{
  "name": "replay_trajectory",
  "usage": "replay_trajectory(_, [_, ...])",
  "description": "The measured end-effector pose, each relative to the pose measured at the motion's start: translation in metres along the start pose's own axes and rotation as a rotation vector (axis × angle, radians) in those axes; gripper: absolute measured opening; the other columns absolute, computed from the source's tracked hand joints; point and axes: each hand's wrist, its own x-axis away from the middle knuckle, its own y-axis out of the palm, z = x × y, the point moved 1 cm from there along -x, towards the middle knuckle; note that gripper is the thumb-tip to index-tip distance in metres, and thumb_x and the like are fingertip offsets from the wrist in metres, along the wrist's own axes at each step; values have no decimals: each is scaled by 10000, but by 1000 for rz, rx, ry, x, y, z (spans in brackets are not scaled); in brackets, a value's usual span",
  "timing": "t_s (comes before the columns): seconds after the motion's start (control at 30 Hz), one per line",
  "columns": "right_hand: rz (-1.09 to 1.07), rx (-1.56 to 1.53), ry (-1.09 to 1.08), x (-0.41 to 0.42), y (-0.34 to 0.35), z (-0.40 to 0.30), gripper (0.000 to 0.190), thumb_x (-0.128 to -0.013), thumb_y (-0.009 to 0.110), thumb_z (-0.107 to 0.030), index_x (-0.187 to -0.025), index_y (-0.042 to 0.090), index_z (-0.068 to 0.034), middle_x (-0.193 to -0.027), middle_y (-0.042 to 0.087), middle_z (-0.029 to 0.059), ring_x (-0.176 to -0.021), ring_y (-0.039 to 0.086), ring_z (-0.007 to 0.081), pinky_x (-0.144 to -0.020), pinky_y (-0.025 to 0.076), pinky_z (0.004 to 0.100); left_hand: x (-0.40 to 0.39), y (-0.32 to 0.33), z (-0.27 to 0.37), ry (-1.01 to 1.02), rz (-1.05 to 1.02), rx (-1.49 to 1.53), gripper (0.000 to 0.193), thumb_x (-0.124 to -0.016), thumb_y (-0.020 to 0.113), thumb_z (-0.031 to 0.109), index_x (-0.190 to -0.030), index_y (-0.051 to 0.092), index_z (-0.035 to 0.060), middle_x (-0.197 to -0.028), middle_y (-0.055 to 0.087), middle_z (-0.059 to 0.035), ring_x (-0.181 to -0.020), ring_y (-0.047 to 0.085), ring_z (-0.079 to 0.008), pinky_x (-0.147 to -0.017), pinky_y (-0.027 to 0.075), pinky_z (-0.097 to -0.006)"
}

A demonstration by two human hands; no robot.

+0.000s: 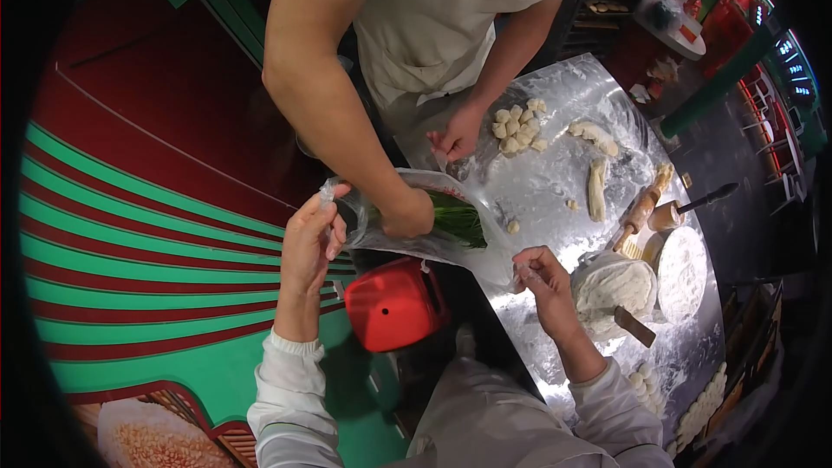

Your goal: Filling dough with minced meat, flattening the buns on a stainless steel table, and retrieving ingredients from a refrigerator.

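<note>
A clear plastic bag (416,250) is stretched between my two hands, its mouth spread wide. My left hand (312,234) pinches the bag's rim at the left, and my right hand (545,286) pinches its right end beside the table edge. Long green leafy vegetables (455,218) lie inside. A co-worker's hand (409,213) reaches into the bag over the greens; its fingers are partly hidden. The co-worker's other hand (458,133) holds the far edge of the bag.
On the floury metal table (552,188) are dough pieces (518,125), dough strips (596,190), a rolling pin (643,205), a flour-filled container (614,292) with a scoop handle (634,327) and a round floured board (681,273). A red plastic stool (390,305) stands below the bag.
</note>
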Motion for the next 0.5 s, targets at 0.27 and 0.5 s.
replay_trajectory(0.27, [29,24,-29,1,6,-2,147,-978,566,-75,-1122,564,-47,-916,592,32,-801,524,93,-732,441,250,5,4,0,25,22,32,363,-1004,513,151,-1309,530,-46,-639,575,-25,-434,420,-38,-417,325,-159])
replay_trajectory(0.5, [39,36,-64,-1,7,0,164,-960,590,-52,-1122,564,-55,-915,603,30,-797,532,87,-724,442,236,7,5,2,54,41,21,361,-1008,512,152,-1322,522,-27,-640,570,-26,-438,425,-36,-417,335,-154])
